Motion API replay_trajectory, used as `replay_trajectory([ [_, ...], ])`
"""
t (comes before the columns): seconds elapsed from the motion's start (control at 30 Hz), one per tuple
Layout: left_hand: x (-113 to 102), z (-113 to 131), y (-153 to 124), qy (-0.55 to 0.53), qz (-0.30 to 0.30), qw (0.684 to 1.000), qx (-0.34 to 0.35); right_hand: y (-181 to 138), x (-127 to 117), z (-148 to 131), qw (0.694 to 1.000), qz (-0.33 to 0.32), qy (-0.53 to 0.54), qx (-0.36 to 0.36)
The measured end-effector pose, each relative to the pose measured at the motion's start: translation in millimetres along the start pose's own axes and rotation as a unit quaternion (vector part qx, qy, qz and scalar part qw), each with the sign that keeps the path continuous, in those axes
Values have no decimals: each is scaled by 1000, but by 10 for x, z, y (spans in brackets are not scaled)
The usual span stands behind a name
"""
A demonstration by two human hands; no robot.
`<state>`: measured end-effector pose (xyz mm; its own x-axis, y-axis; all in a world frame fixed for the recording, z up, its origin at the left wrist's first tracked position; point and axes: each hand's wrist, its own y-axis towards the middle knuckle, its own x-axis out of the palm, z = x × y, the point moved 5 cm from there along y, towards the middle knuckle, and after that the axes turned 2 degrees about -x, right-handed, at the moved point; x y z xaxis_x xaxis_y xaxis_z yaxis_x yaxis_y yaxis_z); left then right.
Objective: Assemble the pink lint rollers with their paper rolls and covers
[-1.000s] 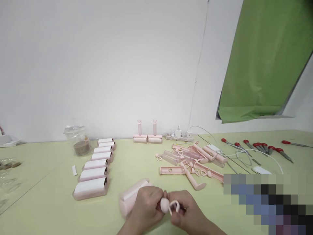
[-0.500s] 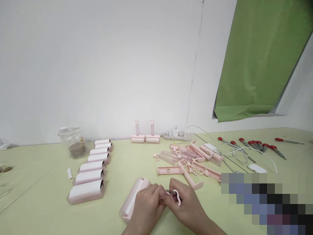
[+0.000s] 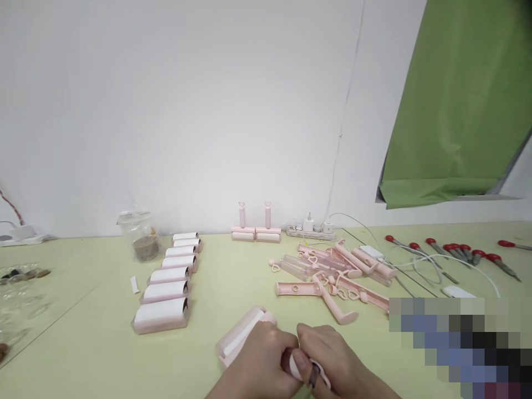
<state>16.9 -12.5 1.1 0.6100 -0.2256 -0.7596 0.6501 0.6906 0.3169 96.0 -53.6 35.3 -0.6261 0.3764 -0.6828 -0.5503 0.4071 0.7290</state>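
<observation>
Both hands meet low in the middle of the view over a pale green table (image 3: 95,343). My left hand (image 3: 260,363) is closed round a pink lint roller (image 3: 241,335) whose white roll sticks out to the left. My right hand (image 3: 332,363) pinches the roller's pink handle end (image 3: 303,368) between thumb and fingers, right against the left hand. The handle is mostly hidden by the fingers.
A row of several pink-cased white rolls (image 3: 166,288) runs back on the left. A heap of pink handles (image 3: 332,274) lies to the right. Two assembled rollers (image 3: 255,230) stand by the wall, near a power strip (image 3: 311,230). Red-handled tools (image 3: 453,252) and a clear cup (image 3: 141,235) are further off.
The hands and roller have dropped lower in view and the handle's heart-shaped end has slipped under my fingers. The view has swung slightly to the left.
</observation>
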Motion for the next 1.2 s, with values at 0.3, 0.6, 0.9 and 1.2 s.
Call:
replay_trajectory([
  [0.3,-177,-185,25,-51,15,999,3,166,-501,484,937,95,164,293],
  [0.6,-649,-350,68,-228,44,970,-67,463,115,1523,896,-272,-89,339],
  [0.9,-865,-710,-76,-83,61,973,-206,508,54,1698,820,-402,-158,376],
  [1.2,-551,-1033,-520,-228,58,943,-237,638,305,748,912,-220,157,308],
])
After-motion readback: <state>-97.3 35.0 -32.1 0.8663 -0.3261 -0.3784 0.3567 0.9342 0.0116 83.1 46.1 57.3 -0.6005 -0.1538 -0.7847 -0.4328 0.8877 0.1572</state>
